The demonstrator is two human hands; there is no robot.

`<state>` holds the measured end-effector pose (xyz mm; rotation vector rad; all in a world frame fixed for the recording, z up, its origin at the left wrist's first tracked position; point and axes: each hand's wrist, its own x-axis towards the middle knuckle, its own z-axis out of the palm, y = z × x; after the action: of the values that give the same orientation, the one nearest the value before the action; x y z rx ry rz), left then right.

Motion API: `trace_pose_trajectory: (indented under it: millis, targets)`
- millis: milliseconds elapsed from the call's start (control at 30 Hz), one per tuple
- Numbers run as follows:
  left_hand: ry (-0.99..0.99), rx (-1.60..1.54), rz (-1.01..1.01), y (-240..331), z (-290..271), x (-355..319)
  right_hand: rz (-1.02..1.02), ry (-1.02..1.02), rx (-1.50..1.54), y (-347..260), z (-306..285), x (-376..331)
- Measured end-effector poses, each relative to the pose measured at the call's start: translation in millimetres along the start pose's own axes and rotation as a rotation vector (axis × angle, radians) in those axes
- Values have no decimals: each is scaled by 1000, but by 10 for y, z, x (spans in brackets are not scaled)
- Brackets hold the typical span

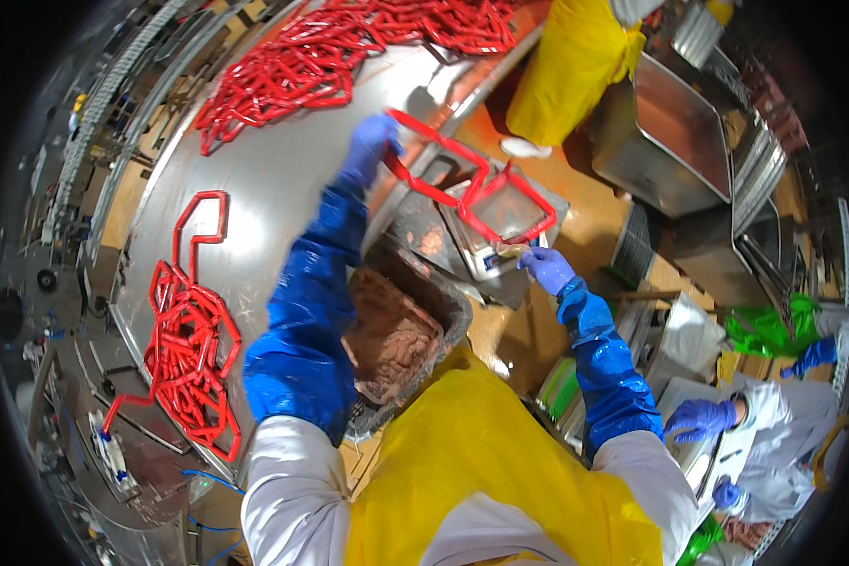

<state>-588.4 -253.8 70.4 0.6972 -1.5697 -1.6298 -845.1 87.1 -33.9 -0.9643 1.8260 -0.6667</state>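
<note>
My left hand [374,146], in a purple glove, is closed around one end of a string of red sausages [439,140] and holds it up beside the steel table's edge. The string hangs down and loops over a small scale [491,262] with a pale platform. At the scale's near right corner, my right hand [549,269] has its fingers pinched together, with a small pale bit at the fingertips that I cannot make out. Under my left forearm sits a lined tub of ground meat [391,340].
On the steel table [274,179] lie a large heap of red sausages [302,71] and a smaller pile [193,349]. Someone in a yellow apron [571,71] stands across, near a deep steel bin [674,127]. Another person's gloved hand [700,418] is at the right.
</note>
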Motion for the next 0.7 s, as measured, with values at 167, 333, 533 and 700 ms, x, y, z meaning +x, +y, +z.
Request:
trace_pose_trajectory:
  millis: [167,333,533,700]
  targets:
    - [129,-120,-64,2184,-630,550,-207,-23,44,-921,-82,113]
    - [162,13,39,3096,-678,580,-392,-225,45,-1761,15,63]
    - [-38,129,-165,1956,-437,-217,-708,-298,-236,-2729,591,822]
    - [-213,480,-492,391,-772,-934,-297,-612,138,-2809,1623,1522]
